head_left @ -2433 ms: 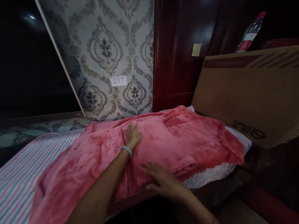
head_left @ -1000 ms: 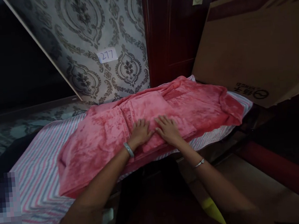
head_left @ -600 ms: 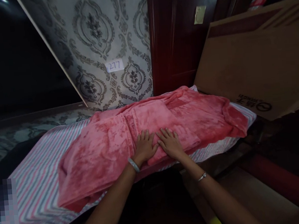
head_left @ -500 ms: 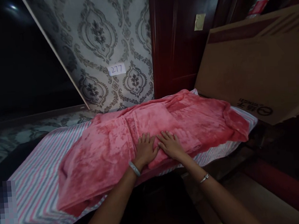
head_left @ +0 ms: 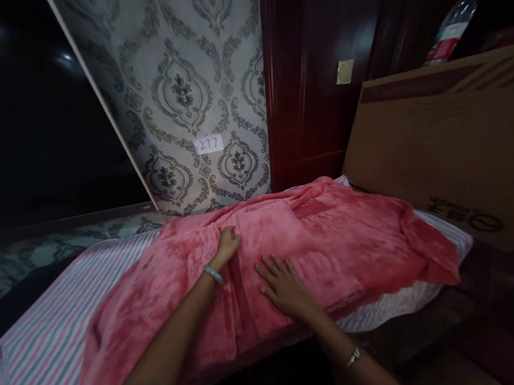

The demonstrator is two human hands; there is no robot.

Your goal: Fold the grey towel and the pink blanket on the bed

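Note:
A pink plush blanket [head_left: 159,301] lies spread over a striped cloth [head_left: 90,277], its two sides folded inward so their edges meet near the middle. My left hand [head_left: 228,244], with a bangle at the wrist, is at the far part of the left fold's edge. Its fingers are curled in on the plush, and the fingertips are partly hidden. On the right fold, my right hand [head_left: 288,289] rests palm down with fingers spread. A thin bracelet [head_left: 353,357] circles that wrist.
Behind the blanket stands a patterned wall [head_left: 182,97] with a paper label [head_left: 209,144] reading 277. A dark screen [head_left: 42,126] is at the left. To the right are a dark red door [head_left: 307,93], a large cardboard box [head_left: 449,142] and a plastic bottle [head_left: 453,31].
My left hand has left its place beside the right one and moved away from me and leftward to the fold edge, fingers curling. My right hand stays flat. The view has tilted up.

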